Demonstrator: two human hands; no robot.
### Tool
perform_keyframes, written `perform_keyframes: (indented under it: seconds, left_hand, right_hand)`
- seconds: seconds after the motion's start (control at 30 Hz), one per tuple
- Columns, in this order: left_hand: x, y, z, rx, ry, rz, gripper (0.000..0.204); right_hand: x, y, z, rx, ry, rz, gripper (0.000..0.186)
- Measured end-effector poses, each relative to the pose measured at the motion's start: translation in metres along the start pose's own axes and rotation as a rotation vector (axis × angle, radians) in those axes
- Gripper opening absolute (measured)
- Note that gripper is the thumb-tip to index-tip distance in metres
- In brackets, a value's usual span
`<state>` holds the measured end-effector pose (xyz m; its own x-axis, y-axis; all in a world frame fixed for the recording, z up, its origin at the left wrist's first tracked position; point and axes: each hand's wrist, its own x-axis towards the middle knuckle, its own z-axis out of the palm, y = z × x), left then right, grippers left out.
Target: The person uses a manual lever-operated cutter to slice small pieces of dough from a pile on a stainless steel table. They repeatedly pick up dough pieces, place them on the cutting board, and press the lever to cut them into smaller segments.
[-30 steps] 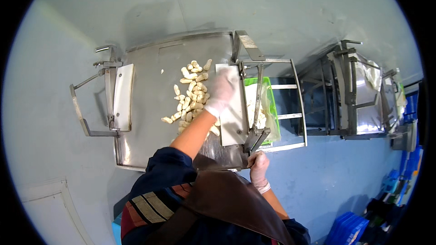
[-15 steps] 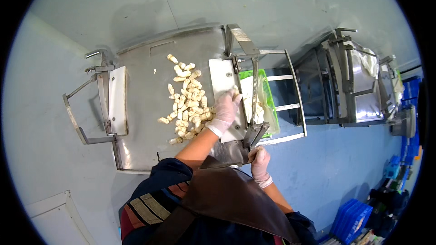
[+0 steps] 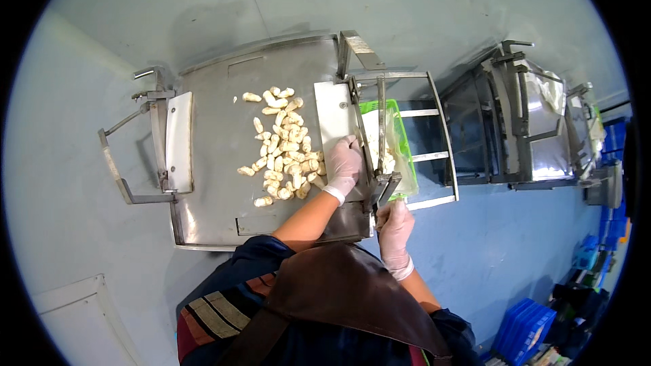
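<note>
My gloved left hand (image 3: pixel 344 165) rests on the white cutting board (image 3: pixel 332 112), its curled fingertips against the metal edge at the board's right side. What those fingers hold, if anything, is hidden. To their left, a loose pile of pale, stubby pieces with brownish marks (image 3: pixel 288 139), perhaps mushrooms, lies on a steel table (image 3: pixel 220 163). My gloved right hand (image 3: pixel 395 230) is closed around the near end of a hinged cutter lever (image 3: pixel 382 122). Just beyond the lever, a green basket (image 3: pixel 405 137) with a clear liner holds pale cut bits.
At the table's left end stands a second lever cutter (image 3: pixel 159 142) with its own white board. A metal rack frame (image 3: pixel 441 156) surrounds the basket on the right. Farther right is another steel workstation (image 3: pixel 542 129). Blue crates (image 3: pixel 522 329) stand on the floor at lower right.
My right hand has come slightly up and toward the basket with the lever's end. My left hand has shifted slightly right on the board. Pieces at the pile's far end lie differently.
</note>
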<state>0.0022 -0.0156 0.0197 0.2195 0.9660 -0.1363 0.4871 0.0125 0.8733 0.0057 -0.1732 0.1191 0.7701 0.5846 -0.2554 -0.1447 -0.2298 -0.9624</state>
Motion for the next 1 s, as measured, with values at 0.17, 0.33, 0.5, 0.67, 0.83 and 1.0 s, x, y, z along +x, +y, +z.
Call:
perform_keyframes:
  seconds: [0.17,0.33,0.5,0.67,0.83,1.0]
  left_hand:
    - [-0.002,0.002,0.001,-0.053,-0.064,0.037,0.018]
    - [0.003,-0.018,0.001,-0.071,-0.092,0.079,0.018]
    - [0.006,-0.024,0.006,-0.032,-0.107,0.121,0.016]
    - [0.005,-0.02,0.008,-0.067,-0.134,0.065,0.015]
    - [0.004,-0.022,0.003,-0.01,-0.079,0.17,0.014]
    - [0.006,-0.012,-0.001,0.042,-0.226,0.037,0.014]
  right_hand:
    - [-0.006,0.046,-0.01,0.006,-0.035,-0.081,0.047]
    - [-0.005,0.009,0.0,0.0,-0.01,-0.049,0.052]
    - [-0.007,-0.001,0.001,-0.108,0.015,0.023,0.058]
    - [-0.007,0.022,-0.002,0.01,0.014,-0.018,0.056]
    - [-0.003,0.004,-0.002,-0.016,-0.024,0.014,0.05]
    - [-0.007,0.03,-0.005,-0.038,-0.023,-0.059,0.053]
